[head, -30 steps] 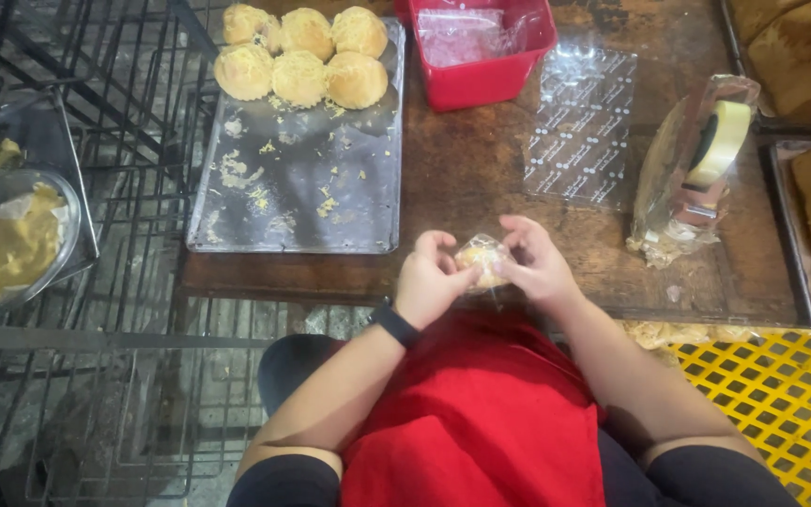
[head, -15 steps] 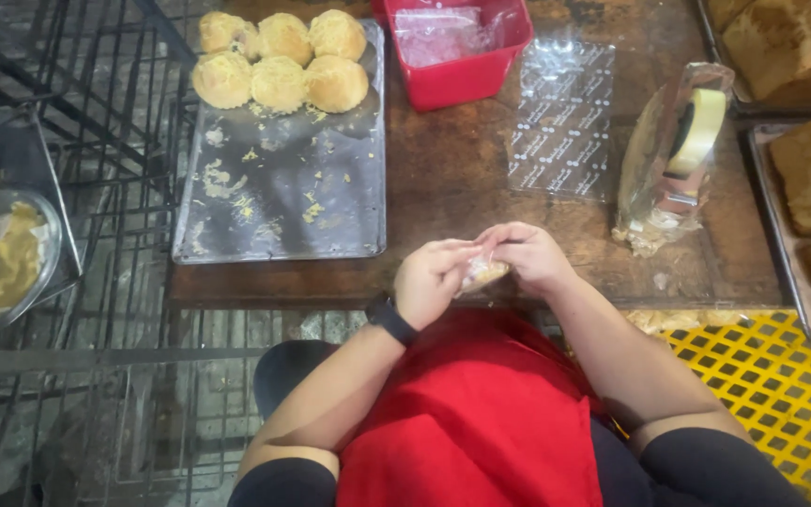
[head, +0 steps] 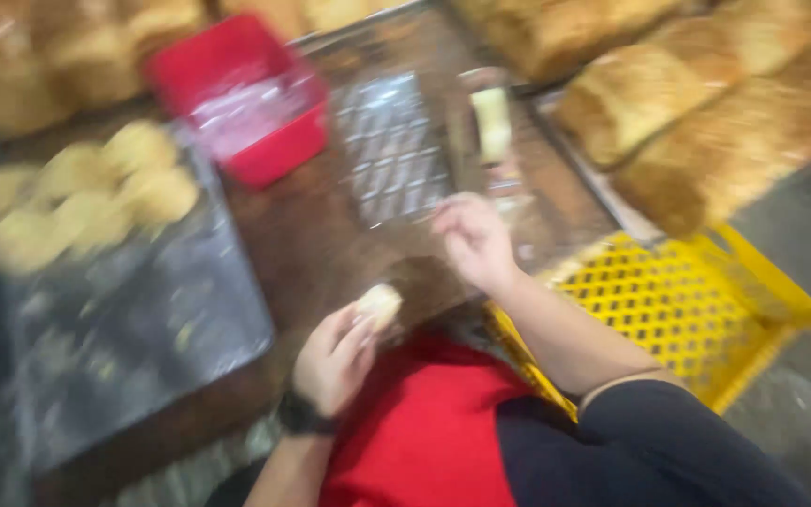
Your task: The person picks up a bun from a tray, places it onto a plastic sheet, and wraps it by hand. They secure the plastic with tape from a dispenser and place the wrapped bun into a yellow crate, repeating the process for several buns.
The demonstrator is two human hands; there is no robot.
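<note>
The hands have parted at the near edge of the table: half a second ago both pinched one small bun together; now the left hand alone pinches the bun in its fingertips, just off that edge above the red apron. The right hand has moved out over the table toward the clear bags and tape dispenser, fingers loosely curled, holding nothing visible. The view is blurred. Buns sit at the tray's far end, beside a red tub.
</note>
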